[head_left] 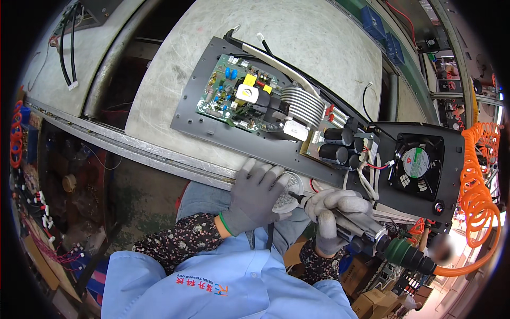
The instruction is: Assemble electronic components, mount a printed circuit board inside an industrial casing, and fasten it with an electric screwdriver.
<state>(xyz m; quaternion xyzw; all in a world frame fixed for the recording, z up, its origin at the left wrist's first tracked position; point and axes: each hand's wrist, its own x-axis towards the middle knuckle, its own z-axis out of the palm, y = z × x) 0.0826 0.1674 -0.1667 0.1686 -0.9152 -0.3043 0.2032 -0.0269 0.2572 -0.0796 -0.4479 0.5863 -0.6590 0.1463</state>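
Note:
My left hand [249, 198], in a grey glove, grips the side of a small round white dish [300, 183] at the table's front edge. Small silvery pieces, apparently screws [287, 198], fill the dish. Wrapped round an air screwdriver [367, 226] is my gloved right hand [334, 210]. The tool's dark tip points into the dish from the right; whether it touches a screw is too small to tell. Just beyond both hands lies a dark metal chassis plate [234, 144], bearing a green circuit board [210, 103] and a striped metal coil [303, 106].
A black fan [417, 164] sits in the chassis's upright end panel at right. An orange coiled air hose [470, 183] hangs beside it and runs to the screwdriver. Blue bins [373, 22] line the far rail. Loose cables [366, 101] stick out behind the chassis.

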